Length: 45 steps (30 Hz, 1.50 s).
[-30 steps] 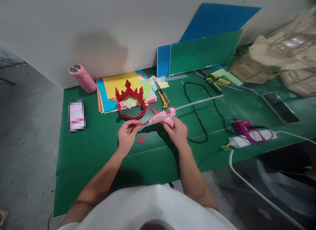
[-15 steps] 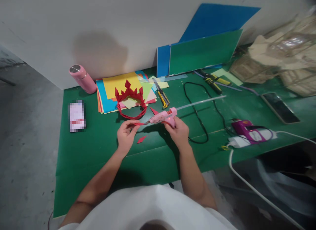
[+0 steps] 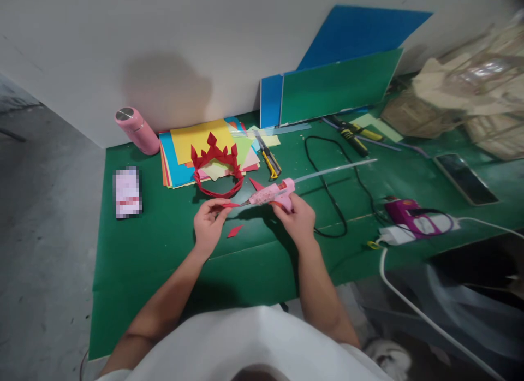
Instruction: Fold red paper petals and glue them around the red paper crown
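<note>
My left hand (image 3: 210, 222) pinches a small red folded paper piece (image 3: 230, 205) between thumb and fingers. Wrapped round the handle of a pink hot glue gun (image 3: 268, 194) is my right hand (image 3: 298, 220). The gun's nozzle points left, at the tip of the red piece; whether they touch I cannot tell. A long clear glue stick (image 3: 335, 171) juts from its back. Just beyond my left hand stands a red paper crown (image 3: 216, 168) with pointed tips. One loose red paper diamond (image 3: 234, 231) lies nearer me, and another red piece (image 3: 256, 184) lies behind the gun.
Coloured paper sheets (image 3: 178, 171) lie under the crown, with a yellow utility knife (image 3: 270, 164) beside them. A pink bottle (image 3: 137, 131) stands back left. To the right are a black cable (image 3: 341, 220), a power strip (image 3: 397, 234), a phone (image 3: 465, 179) and pliers (image 3: 354, 138).
My right hand and the glue gun have shifted very slightly to the right. The left hand keeps its hold on the red paper piece.
</note>
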{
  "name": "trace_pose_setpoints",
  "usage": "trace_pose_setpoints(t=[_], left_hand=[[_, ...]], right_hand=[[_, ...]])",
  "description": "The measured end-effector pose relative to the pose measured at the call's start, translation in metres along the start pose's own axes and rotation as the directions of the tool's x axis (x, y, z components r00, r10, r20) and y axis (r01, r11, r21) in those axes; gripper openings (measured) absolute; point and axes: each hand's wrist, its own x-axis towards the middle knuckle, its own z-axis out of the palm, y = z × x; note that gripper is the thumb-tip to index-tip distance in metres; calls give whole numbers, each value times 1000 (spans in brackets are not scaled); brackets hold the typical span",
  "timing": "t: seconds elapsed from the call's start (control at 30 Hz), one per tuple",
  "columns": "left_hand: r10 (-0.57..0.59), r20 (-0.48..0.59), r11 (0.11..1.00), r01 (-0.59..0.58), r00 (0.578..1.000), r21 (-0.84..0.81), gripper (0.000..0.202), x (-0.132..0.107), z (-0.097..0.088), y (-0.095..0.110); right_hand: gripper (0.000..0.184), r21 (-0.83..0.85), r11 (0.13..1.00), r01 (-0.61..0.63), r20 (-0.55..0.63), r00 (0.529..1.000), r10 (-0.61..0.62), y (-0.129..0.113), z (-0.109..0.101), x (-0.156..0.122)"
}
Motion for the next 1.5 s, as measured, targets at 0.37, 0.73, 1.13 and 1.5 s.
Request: trace_pose_setpoints(t=[0.37, 0.73, 1.13, 1.5], left_hand=[[2, 2, 1000, -2, 1000, 18, 18, 1, 0, 3], [2, 14, 999, -2, 1000, 33, 18, 0, 1, 4], [3, 6, 999, -4, 1000, 45, 20, 0, 0, 3], [31, -20, 999, -30, 999, 41, 20, 0, 0, 5]], right_hand=[[46, -37, 999, 37, 1, 999, -37, 2, 1, 0], [60, -57, 998, 31, -16, 999, -32, -2, -2, 1], [60, -61, 997, 47, -27, 998, -49, 2, 0, 1], [57, 5, 1000, -19, -53, 998, 20, 3, 0, 0]])
